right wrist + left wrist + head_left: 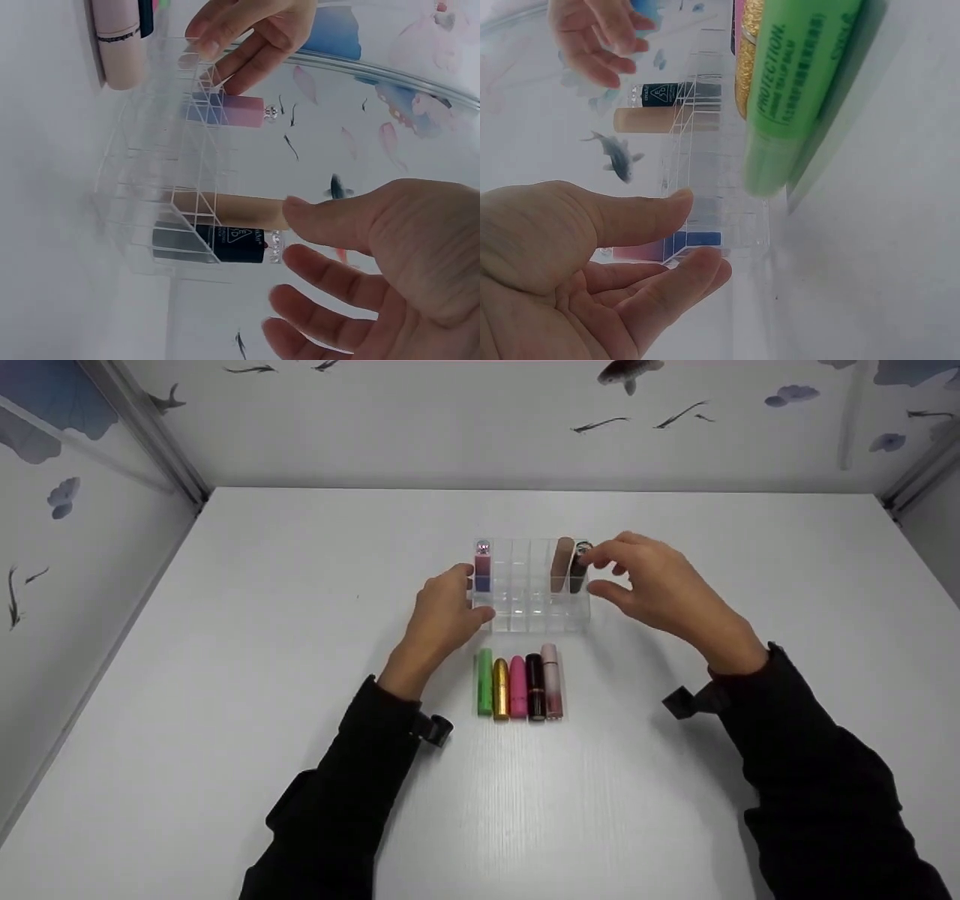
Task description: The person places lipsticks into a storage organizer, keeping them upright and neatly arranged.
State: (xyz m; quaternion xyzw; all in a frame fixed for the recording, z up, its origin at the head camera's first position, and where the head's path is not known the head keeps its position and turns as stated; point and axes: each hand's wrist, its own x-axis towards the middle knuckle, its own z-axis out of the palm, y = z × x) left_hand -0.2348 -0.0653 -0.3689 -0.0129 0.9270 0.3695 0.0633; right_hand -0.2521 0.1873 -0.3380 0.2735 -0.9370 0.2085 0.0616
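The black cylindrical tube with a sparkly clear cap (240, 245) stands in the rightmost column of the clear plastic compartment organizer (521, 622), beside a tan cylindrical tube (562, 564); fingertips partly hide its cap from the head camera. The right hand (664, 589), fingers loosely spread, grips nothing (contact with the cap is hard to judge). The left hand (444, 611) pinches the organizer's left end. The left wrist view cuts off a bright green tube (795, 90).
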